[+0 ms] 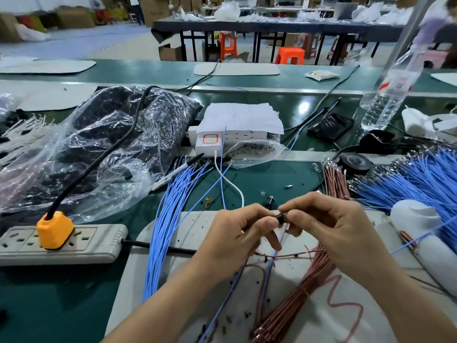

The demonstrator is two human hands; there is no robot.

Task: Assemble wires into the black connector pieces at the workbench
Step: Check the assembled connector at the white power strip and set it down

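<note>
A small black connector piece (282, 218) sits between my two hands above the white work mat (178, 233). My left hand (237, 233) pinches it from the left, and my right hand (329, 224) pinches it from the right with thumb and forefinger. A blue wire (270, 266) and a thin red wire (286, 255) hang down below the connector. A bundle of blue wires (163, 226) lies to the left. Beneath my right wrist lies a tied bundle of brown-red wires (296, 298). Another black connector piece (270, 200) lies on the table just beyond my hands.
A power strip (94, 246) with an orange plug (54, 230) lies at the left. A clear bag of black parts (103, 144) fills the back left. More blue wires (420, 179) pile at the right, beside a tape roll (354, 162), a water bottle (390, 95) and a white bag (420, 224).
</note>
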